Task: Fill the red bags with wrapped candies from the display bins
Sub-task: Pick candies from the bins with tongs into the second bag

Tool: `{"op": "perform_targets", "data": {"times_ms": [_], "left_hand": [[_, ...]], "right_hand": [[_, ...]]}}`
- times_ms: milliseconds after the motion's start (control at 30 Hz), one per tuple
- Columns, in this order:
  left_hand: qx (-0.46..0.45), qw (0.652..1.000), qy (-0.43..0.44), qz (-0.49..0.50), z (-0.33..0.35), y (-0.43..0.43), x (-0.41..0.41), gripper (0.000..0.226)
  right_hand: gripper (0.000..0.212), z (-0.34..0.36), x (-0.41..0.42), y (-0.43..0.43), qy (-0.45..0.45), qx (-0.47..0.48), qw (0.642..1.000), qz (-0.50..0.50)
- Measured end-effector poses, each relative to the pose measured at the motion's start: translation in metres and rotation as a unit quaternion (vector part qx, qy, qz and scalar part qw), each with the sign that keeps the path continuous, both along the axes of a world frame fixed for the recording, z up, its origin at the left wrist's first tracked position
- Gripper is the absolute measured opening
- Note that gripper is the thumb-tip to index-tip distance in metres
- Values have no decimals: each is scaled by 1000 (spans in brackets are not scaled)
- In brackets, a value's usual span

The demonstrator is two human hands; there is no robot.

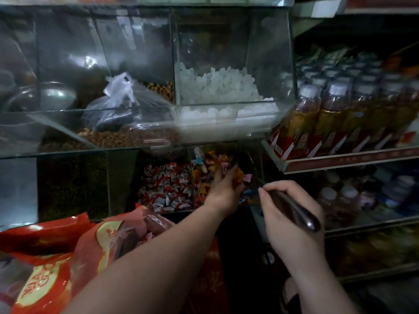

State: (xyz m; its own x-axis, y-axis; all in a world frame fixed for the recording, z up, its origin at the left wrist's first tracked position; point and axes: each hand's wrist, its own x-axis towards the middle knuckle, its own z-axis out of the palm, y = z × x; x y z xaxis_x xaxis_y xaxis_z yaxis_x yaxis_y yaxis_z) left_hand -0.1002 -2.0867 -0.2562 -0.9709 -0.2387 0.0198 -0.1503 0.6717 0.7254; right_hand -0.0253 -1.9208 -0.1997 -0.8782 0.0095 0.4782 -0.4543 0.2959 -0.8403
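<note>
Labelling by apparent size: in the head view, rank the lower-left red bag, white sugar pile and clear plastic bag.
1. red bag, though nearest the camera.
2. white sugar pile and clear plastic bag look alike; not ranked.

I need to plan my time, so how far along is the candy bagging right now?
Started: the open red bag already shows a few candies inside. In hand: the left hand grips a handful of mixed candies, and the right hand holds the scoop. Left: getting this load into the bag; how full the other red bag is cannot be seen.
</note>
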Motion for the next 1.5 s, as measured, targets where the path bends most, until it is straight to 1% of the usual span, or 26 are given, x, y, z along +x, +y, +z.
{"op": "perform_targets", "data": {"times_ms": [67, 167, 333, 500, 533, 567, 600, 633, 667, 700, 733, 767, 800, 833, 867, 900, 933, 967, 1000, 1033, 1067, 1133, 1233, 1333, 1367, 1500], "left_hand": [[5, 1000, 10, -3, -6, 0, 0, 67], [-4, 1000, 5, -23, -7, -6, 0, 75], [39, 998, 31, -22, -6, -8, 7, 81], [87, 993, 82, 1, 15, -4, 27, 83], [77, 992, 95, 12, 21, -5, 35, 82], [54, 992, 107, 27, 28, -8, 47, 80], [32, 992, 118, 43, 35, -12, 60, 78], [19, 990, 130, 57, 43, -19, 78, 77], [16, 987, 141, 70, 49, -27, 98, 75], [17, 985, 151, 86, 54, -36, 121, 71], [16, 980, 165, 106, 58, -46, 146, 65], [8, 974, 185, 133, 60, -55, 173, 57], [-8, 963, 216, 162, 61, -63, 200, 50], [-35, 948, 249, 192, 61, -72, 226, 42], [-73, 933, 274, 224, 59, -80, 249, 34], [-111, 918, 282, 256, 55, -87, 268, 28], [-142, 908, 269, 286, 50, -95, 282, 25], [-162, 908, 233, 309, 43, -103, 292, 25], [-167, 916, 177, 320, 36, -109, 298, 29], [-155, 928, 113, 319, 30, -113, 300, 34], [-129, 939, 65, 311, 25, -115, 300, 40], [-71, 952, 40, 294, 17, -113, 298, 53], [-27, 959, 66, 275, 14, -108, 293, 71], [-12, 959, 69, 274, 13, -108, 292, 76], [-5, 959, 69, 274, 12, -110, 292, 76], [22, 960, 51, 274, 9, -119, 293, 76]], "right_hand": [[15, -3, -2, 2, 55, 55, 996, 37], [13, -6, -2, 3, 105, 83, 988, 71], [13, -6, 11, 3, 104, 66, 988, 92], [9, 2, 38, 14, 130, -5, 991, 42], [7, 7, 38, 13, 100, -25, 994, 34], [6, 12, 37, 16, 33, -47, 998, 37], [10, 19, 33, 21, -70, -78, 992, 64], [20, 26, 33, 32, -169, -109, 969, 146], [33, 31, 32, 42, -243, -145, 928, 241], [40, 41, 36, 51, -280, -166, 886, 330], [38, 54, 44, 51, -307, -182, 857, 373], [40, 67, 51, 43, -322, -176, 849, 381], [54, 78, 60, 29, -339, -159, 844, 385], [64, 77, 71, 18, -336, -149, 852, 374], [59, 70, 78, -1, -351, -159, 845, 370], [37, 59, 90, -11, -347, -142, 842, 387], [18, 52, 101, -23, -344, -72, 852, 387], [20, 44, 109, -38, -314, 22, 881, 353], [19, 42, 115, -48, -204, 101, 918, 324], [15, 44, 117, -59, -103, 110, 947, 283], [7, 41, 123, -63, -21, 157, 942, 297], [11, 34, 124, -76, 14, 255, 892, 374], [19, 15, 102, -109, 58, 373, 797, 471], [31, -3, 80, -132, 68, 463, 723, 508], [34, -8, 74, -138, 66, 483, 708, 511], [41, -32, 60, -163, 49, 520, 682, 512]]}}
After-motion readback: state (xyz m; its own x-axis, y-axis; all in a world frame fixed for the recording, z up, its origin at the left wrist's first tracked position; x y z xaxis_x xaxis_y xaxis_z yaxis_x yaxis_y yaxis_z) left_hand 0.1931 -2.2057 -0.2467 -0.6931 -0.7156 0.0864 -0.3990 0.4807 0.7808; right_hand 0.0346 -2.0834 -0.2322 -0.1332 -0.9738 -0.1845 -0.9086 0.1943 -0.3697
